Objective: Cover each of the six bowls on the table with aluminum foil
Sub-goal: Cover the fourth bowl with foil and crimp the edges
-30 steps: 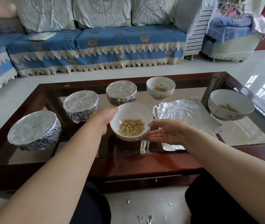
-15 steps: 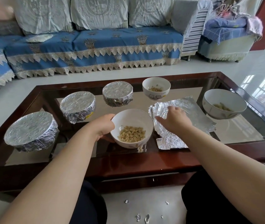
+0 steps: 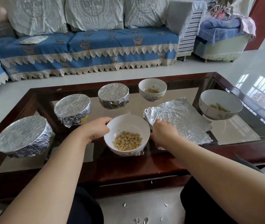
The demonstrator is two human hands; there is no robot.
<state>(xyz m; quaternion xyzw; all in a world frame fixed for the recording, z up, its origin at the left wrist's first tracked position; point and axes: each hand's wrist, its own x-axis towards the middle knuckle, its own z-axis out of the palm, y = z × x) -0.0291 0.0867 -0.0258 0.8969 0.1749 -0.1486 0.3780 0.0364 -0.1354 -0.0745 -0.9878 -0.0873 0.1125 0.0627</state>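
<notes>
A white bowl (image 3: pixel 126 126) of small yellowish pieces stands at the table's near middle. My left hand (image 3: pixel 96 130) grips its left rim. My right hand (image 3: pixel 162 131) lies on the left edge of a crinkled foil sheet (image 3: pixel 182 120), fingers curled at that edge. Three foil-covered bowls run along the left: one at near left (image 3: pixel 23 136), one further back (image 3: pixel 72 109), one at centre back (image 3: pixel 113 95). An open small bowl (image 3: pixel 152 89) stands at the back. An open larger bowl (image 3: pixel 220 104) stands at the right.
The glass-topped table has a dark wooden frame (image 3: pixel 128 168). Small foil scraps (image 3: pixel 141 219) lie on the floor between my knees. A blue-covered sofa (image 3: pixel 86 50) runs behind the table, with a chair (image 3: pixel 220 41) at the back right.
The white bowl came down onto the glass nearer me, my left hand staying on its rim. My right hand left the bowl and went to the foil sheet's left edge.
</notes>
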